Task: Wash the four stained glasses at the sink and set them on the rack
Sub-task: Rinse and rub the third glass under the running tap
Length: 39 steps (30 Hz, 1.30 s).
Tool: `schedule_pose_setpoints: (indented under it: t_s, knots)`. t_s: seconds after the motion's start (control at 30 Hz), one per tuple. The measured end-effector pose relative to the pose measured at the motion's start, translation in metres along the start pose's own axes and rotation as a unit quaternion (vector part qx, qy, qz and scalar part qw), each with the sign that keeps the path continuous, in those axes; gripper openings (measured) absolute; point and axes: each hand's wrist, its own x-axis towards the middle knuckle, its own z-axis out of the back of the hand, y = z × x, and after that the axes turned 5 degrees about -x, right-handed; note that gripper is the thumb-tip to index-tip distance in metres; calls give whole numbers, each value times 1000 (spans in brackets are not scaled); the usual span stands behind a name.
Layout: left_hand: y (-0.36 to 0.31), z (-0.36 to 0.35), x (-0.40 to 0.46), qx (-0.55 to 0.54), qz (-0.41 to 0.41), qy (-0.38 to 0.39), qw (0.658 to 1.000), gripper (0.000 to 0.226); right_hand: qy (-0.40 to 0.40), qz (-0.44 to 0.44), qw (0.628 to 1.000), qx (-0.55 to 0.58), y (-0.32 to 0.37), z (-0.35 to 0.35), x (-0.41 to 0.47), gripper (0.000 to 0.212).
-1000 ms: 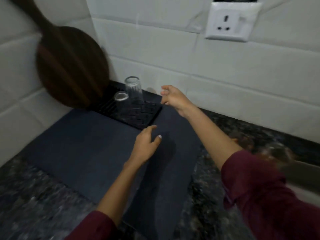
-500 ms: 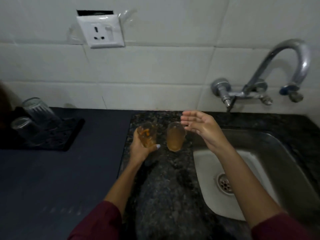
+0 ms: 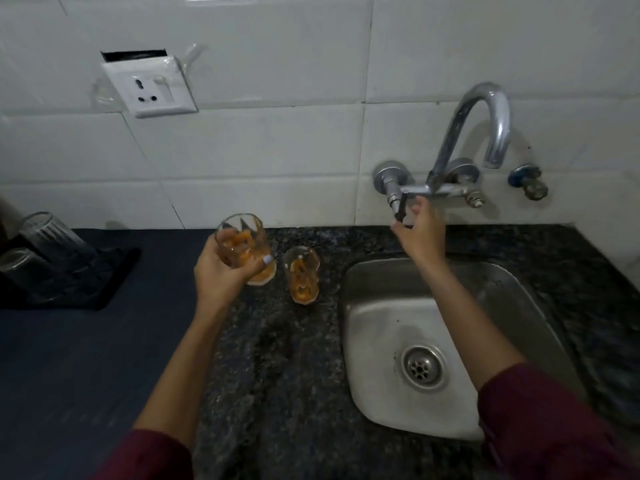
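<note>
Since half a second ago the right hand [image 3: 417, 233] has gone from hovering open beside the glasses up to the tap lever [image 3: 401, 209] at right of centre, fingers pinching it, presumably to start water over the sink [image 3: 381, 341] at lower right. On the rack [image 3: 104, 271] at the left edge two clear glasses [image 3: 45, 233] stand inverted, likely to drain. On the surface [image 3: 277, 375] mid-frame the left hand [image 3: 221, 271] has lifted one stained glass [image 3: 242, 244], gripping its side; the other glass [image 3: 301, 275] waits just beside it.
</note>
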Motion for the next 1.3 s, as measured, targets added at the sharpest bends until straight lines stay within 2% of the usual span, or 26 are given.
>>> schedule_pose_setpoints:
  t_s: [0.1,0.17,0.27,0.37,0.5,0.6,0.73,0.83,0.93,0.97,1.03,1.1,1.13,1.2,1.3]
  knots:
    - [-39,-18,-6,-32,-27,28,999,61,0,52,993,-103,1,-7,17,60]
    - [-52,-37,-10,-40,-28,66,997,61,-35,92,982,-162,3,-10,25,52]
    - [-56,-68,-21,-27,-27,120,992,65,-58,145,969,-193,1,-12,28,39]
    - [-52,-95,-35,-28,-18,143,989,61,-32,195,955,-222,-3,-13,28,39]
    - [-36,-118,-47,-40,9,169,985,63,28,165,976,-141,-10,-7,24,46]
    - [-24,-131,-54,-32,24,199,979,68,49,179,968,-171,-40,5,-6,64]
    - [-8,-156,-64,-14,38,258,965,66,84,103,987,-89,-93,30,-55,52]
    - [1,-184,-72,6,45,311,949,74,47,86,995,-27,-118,51,-75,40]
    - [-4,-213,-86,8,44,358,933,63,2,165,986,-22,-120,72,-82,28]
    - [-7,-221,-90,5,41,373,927,58,11,209,977,-52,-120,76,-81,29]
    - [-11,-234,-96,-5,27,396,918,55,85,258,954,-129,-119,79,-76,37]
    - [-13,-240,-97,-22,30,401,915,59,176,215,950,-141,-111,83,-68,33]
    - [-12,-241,-95,-29,33,392,919,62,202,170,958,-109,-104,86,-61,27]
    - [-6,-242,-94,-68,23,340,938,63,193,76,978,-17,-92,88,-46,17]
    - [-4,-245,-95,-153,-4,204,967,35,141,-19,984,111,-75,78,-30,21]
